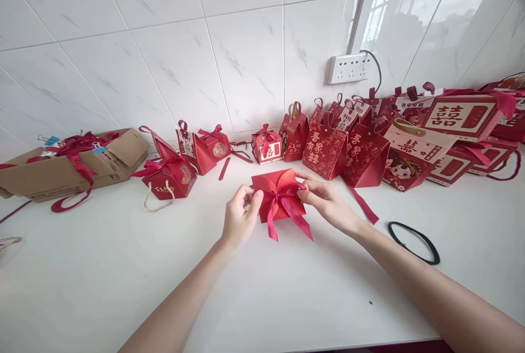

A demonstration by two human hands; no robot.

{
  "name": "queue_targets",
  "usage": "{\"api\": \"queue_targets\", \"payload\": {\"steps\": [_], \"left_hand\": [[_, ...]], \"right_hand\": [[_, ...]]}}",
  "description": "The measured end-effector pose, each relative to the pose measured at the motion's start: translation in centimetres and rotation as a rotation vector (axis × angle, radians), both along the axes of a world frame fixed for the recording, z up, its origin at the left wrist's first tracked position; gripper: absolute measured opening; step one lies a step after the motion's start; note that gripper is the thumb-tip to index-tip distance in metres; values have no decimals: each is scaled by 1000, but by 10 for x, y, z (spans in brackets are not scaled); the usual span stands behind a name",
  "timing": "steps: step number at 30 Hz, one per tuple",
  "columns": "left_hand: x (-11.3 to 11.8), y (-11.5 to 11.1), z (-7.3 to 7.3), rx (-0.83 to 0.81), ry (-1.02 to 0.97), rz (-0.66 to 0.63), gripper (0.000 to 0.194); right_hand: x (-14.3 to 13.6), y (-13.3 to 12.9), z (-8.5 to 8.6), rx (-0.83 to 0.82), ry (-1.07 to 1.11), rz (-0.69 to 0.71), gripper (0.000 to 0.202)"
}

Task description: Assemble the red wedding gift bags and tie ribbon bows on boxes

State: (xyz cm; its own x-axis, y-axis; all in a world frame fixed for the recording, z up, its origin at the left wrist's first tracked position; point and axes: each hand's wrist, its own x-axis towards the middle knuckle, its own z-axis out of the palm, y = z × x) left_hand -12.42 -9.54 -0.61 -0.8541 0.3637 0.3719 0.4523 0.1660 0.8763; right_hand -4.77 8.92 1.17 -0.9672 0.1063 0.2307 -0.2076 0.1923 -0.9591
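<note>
A small red gift box (261,180) with curved, overlapping top flaps is between my hands over the white table. A crimson ribbon bow (278,197) is tied across its top, and two tails hang down the front. My left hand (241,215) is closed at the left side of the box, its thumb and forefinger pinching the bow's left loop. On the other side, my right hand (328,202) pinches the right loop by its thumb, while its fingers reach along the box's far edge and are partly hidden.
Several red gift boxes (328,145) line the tiled wall. On the left are a cardboard box (118,158) of ribbons and a red box (164,182) with a rope handle. A black loop (414,241) lies right of my right hand. A power strip (348,68) is on the wall.
</note>
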Motion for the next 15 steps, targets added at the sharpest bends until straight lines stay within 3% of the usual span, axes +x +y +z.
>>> {"api": "queue_targets", "payload": {"steps": [4, 9, 15], "left_hand": [[0, 0, -1, 4, -16, -17, 32], [-1, -1, -1, 3, 42, -17, 30], [-1, -3, 0, 28, -12, -34, 28]], "right_hand": [[-1, 3, 1, -54, -16, 103, 34], [-3, 2, -4, -155, 39, 76, 30], [-3, 0, -4, -101, 45, 66, 31]]}}
